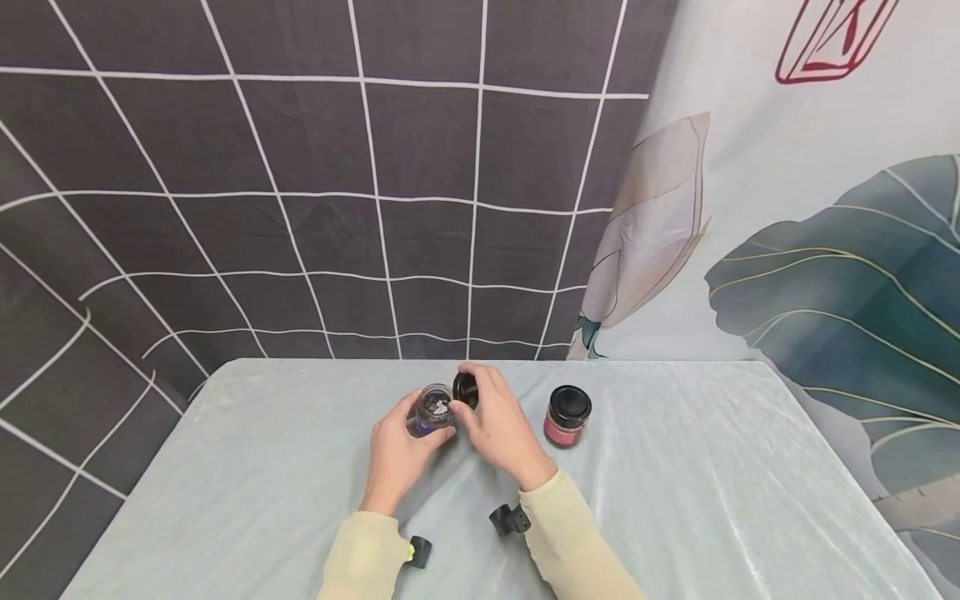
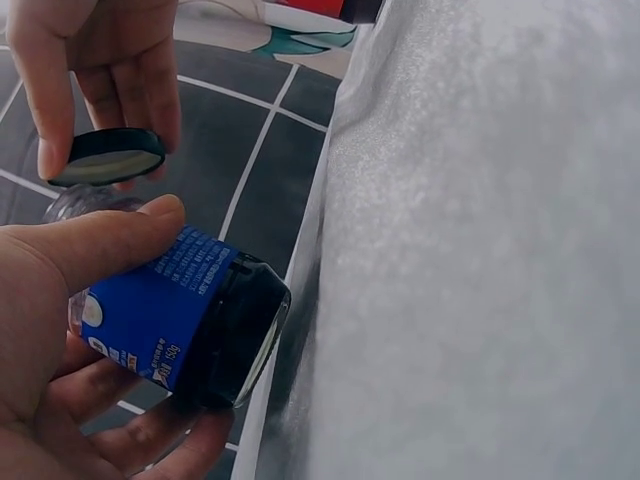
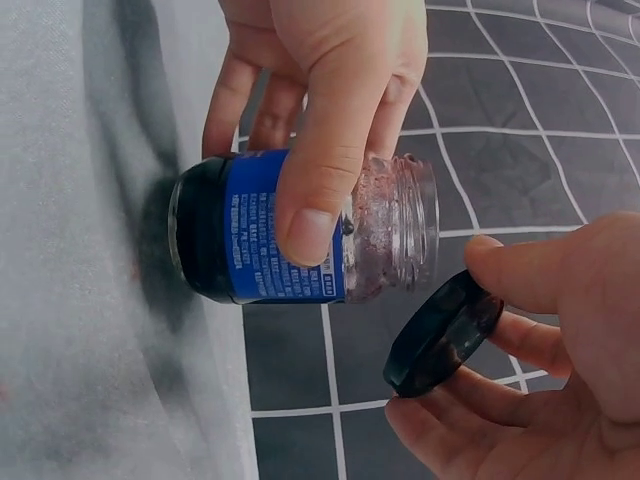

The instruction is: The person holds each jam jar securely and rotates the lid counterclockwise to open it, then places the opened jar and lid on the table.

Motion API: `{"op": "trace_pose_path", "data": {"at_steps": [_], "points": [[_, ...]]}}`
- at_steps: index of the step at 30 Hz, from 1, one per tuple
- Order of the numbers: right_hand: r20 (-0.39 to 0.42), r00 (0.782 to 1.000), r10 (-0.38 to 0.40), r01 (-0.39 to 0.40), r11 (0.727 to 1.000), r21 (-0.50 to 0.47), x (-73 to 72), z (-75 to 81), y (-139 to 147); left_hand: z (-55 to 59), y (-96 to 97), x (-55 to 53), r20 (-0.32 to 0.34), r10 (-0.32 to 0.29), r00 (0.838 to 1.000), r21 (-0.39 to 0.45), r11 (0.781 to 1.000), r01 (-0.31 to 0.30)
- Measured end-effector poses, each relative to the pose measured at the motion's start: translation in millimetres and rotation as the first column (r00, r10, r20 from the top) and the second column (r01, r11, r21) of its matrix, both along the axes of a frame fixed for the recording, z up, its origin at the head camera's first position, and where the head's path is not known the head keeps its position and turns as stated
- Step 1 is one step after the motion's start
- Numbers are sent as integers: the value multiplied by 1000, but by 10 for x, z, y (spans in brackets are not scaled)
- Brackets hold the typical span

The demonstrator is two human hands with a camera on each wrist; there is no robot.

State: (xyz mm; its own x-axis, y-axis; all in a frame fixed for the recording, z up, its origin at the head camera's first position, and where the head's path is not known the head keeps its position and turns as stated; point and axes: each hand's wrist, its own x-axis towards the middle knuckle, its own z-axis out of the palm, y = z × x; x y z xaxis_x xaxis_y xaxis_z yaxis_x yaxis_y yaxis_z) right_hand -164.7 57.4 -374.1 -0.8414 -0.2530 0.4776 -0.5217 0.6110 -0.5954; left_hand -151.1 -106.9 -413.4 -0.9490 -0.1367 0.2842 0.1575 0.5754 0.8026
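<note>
My left hand [image 1: 398, 451] grips a small glass jar [image 3: 285, 230] with a blue label and dark contents; its mouth is uncovered. Fingers and thumb wrap the jar's sides, as the left wrist view shows with the jar [image 2: 170, 310] close up. Between thumb and fingers of my right hand [image 1: 497, 422] is a black round lid [image 3: 440, 335], tilted and apart from the jar's threaded rim. From the head view the lid [image 1: 466, 389] stands just right of the jar mouth, and something pale shows inside the jar [image 1: 435, 407].
A second jar [image 1: 567, 417] with a black lid and red label stands on the cloth-covered table [image 1: 697, 467], right of my right hand. A dark gridded curtain [image 1: 300, 167] hangs behind the table, with a leaf-patterned one [image 1: 750, 208] at the right.
</note>
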Motion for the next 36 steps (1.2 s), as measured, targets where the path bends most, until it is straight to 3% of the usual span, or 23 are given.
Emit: {"op": "trace_pose_path", "data": {"at_steps": [14,36], "points": [[40,999,2,-1,1000,-12,3,-8,15,8,-16,-7,1,11,1000,-3,1000,-11],[32,999,0,-1,1000,5,-12,-54,27,-3,-59,-24,14,32,999,-16,999,-32]]}}
